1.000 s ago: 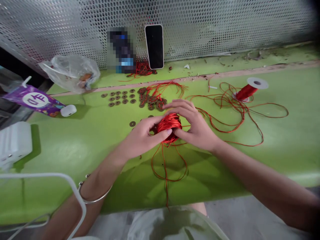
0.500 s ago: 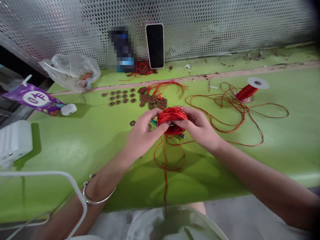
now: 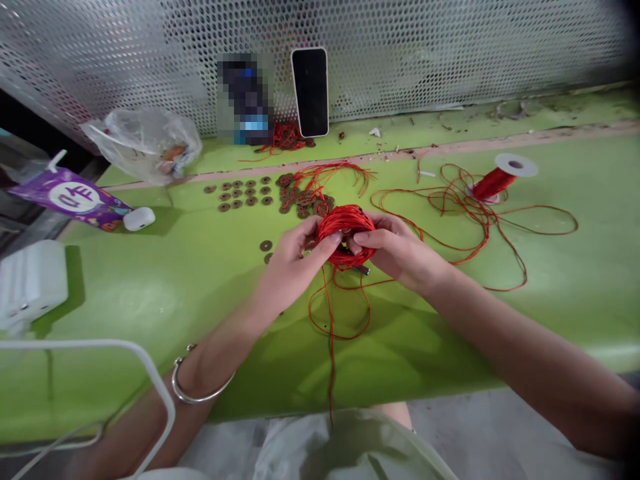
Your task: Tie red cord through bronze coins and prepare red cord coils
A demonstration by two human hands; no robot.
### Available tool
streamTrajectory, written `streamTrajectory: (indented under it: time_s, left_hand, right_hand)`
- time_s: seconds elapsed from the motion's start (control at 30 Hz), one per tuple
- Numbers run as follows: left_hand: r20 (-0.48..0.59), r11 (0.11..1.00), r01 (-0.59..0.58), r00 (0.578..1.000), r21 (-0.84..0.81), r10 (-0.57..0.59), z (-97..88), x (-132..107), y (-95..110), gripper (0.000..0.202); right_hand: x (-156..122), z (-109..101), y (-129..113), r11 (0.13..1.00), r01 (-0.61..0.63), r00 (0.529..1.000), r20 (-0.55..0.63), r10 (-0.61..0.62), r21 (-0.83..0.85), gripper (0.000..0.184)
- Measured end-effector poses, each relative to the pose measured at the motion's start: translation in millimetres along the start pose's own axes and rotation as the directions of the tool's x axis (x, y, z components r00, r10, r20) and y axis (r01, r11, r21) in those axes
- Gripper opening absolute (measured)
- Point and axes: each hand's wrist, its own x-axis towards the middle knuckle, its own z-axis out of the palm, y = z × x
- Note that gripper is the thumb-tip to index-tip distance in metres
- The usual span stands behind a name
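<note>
Between my two hands is a ring-shaped coil of red cord (image 3: 346,220), raised a little over the green table. My left hand (image 3: 299,257) grips its left side, with the thumb at the coil's inner opening. On the right side my right hand (image 3: 393,245) is closed on the same coil, its thumb and a finger reaching into the opening. Below it, a loose loop of red cord (image 3: 369,313) hangs toward the table's front edge. A small dark metal-looking piece (image 3: 361,270) shows just under the coil. Behind lie knotted coins with red cord (image 3: 305,197).
Loose coins (image 3: 251,192) lie in rows at left. A spool of red cord (image 3: 495,183) stands at right amid tangled strands. A phone (image 3: 310,93) leans on the mesh wall. A purple packet (image 3: 75,198), white earphone case (image 3: 139,219), plastic bag (image 3: 150,147) and white box (image 3: 33,283) are left.
The coil has tipped so its opening shows more. My right thumb and finger have shifted further into it. The green item seen beside my left fingers is now mostly hidden.
</note>
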Motion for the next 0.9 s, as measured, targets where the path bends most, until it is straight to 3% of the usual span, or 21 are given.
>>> streamTrajectory:
  time_s: [0.2,0.4,0.57,0.7,0.9]
  left_hand:
    - [-0.037,0.993,0.001,0.999,0.12,0.004,0.1,0,0,0.013]
    - [-0.084,0.997,-0.072,0.994,0.004,0.072,0.3,0,10,0.026]
    - [-0.27,0.972,-0.149,0.943,0.182,0.196,2.2,-8,18,0.007]
    - [-0.2,0.907,-0.235,0.927,0.351,0.317,4.9,-13,19,0.01]
    - [-0.136,0.884,-0.226,0.943,0.409,0.303,5.5,-12,15,0.005]
  right_hand:
    - [-2,0,-5,0.951,-0.096,0.995,0.001,0.101,-0.295,0.029]
    - [-1,-6,3,0.999,-0.025,0.999,-0.047,0.024,-0.024,0.034]
    - [0,-9,5,0.996,-0.076,0.989,-0.122,0.082,0.056,0.035]
    - [-2,-7,2,0.99,-0.081,0.983,-0.156,0.098,0.113,0.033]
    - [-2,-10,3,0.997,-0.083,0.989,-0.125,0.082,-0.001,0.035]
